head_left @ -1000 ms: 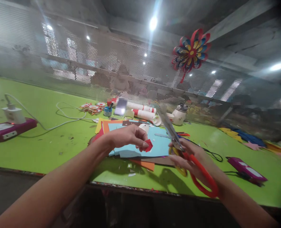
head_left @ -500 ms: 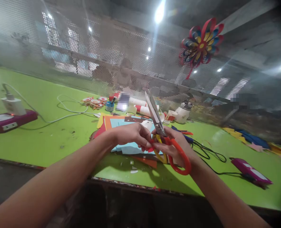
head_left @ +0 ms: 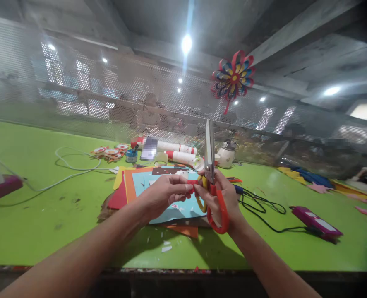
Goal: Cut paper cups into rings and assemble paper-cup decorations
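Observation:
My left hand [head_left: 167, 192] pinches a small red piece [head_left: 192, 185], paper or felt by its look, between thumb and fingers. Scissors [head_left: 213, 194] with an orange-red and a yellow handle rest in my right hand [head_left: 223, 196], their blades upright and together. The fingertips of that hand also touch the red piece. Both hands are over a stack of coloured sheets, with a light blue sheet [head_left: 142, 180] uppermost and an orange sheet [head_left: 130, 186] and a red sheet [head_left: 118, 200] sticking out at the left. White paper scraps [head_left: 166, 249] lie in front.
Behind the stack stand a blue jar [head_left: 131, 155], red-and-white rolls [head_left: 180, 157] and a white pot [head_left: 226, 155]. Purple power strips [head_left: 316, 223] with cables lie right and left on the green table [head_left: 77, 236]. A paper flower [head_left: 234, 78] hangs before the mesh.
The scissors have turned from leaning left to nearly upright. The view has tilted up and shifted right. Both hands stay together on the red piece.

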Motion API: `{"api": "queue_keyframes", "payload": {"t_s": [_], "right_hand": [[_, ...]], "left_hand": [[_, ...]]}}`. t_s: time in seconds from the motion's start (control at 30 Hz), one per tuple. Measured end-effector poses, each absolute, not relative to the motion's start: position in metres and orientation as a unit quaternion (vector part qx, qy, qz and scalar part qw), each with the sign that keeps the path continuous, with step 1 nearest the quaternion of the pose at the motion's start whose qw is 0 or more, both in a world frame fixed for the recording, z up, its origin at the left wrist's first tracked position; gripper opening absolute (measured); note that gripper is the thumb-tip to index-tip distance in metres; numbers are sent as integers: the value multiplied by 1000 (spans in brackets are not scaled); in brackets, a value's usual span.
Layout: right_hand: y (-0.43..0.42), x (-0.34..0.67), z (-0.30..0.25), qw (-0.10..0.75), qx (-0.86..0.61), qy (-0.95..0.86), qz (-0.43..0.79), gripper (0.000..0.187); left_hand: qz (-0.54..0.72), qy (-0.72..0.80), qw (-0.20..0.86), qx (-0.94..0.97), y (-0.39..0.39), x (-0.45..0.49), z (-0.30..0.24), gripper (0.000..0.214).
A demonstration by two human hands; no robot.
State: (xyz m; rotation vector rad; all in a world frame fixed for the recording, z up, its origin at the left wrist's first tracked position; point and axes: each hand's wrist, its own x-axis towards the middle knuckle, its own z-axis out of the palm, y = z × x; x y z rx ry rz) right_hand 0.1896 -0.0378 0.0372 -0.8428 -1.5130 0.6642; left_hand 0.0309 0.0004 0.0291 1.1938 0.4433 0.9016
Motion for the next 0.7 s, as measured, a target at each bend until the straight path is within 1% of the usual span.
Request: {"api": "queue_keyframes", "payload": {"t_s": [0.2, 0.4, 0.7], "right_hand": [[-40, 182, 39, 623, -381, -637, 246, 30], [-39, 181, 42, 625, -370, -638, 256, 33], [-35, 178, 39, 616, -389, -639, 246, 32]], "left_hand": [[442, 190, 700, 528, -5, 36, 28, 17], [466, 182, 684, 531, -3, 36, 26, 16], [487, 220, 644, 548, -1, 35, 27, 19]]}}
